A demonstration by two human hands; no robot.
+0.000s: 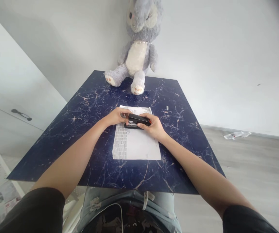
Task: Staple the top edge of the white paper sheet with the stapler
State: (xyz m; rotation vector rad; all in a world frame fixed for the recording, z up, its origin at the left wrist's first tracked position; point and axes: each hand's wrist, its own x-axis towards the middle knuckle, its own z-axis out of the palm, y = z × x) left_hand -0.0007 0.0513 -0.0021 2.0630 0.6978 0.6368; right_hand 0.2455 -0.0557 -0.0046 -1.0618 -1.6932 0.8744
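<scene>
A black stapler (137,118) lies across the upper part of a printed sheet of paper (141,145) on the table. My right hand (154,127) grips the stapler's right end, thumb along its near side. At the other end, my left hand (118,116) has its thumb and fingers closed at the stapler's front tip. Whether something small is between those fingers cannot be made out. Just right of the paper sits a small strip of staples (167,107), greyish and dark.
A grey plush toy (137,58) sits at the back of the dark blue marbled table (100,174), against the wall. A white cabinet (10,87) stands at the left, above a white basket (1,165). Clear plastic packaging (236,135) lies on the floor to the right.
</scene>
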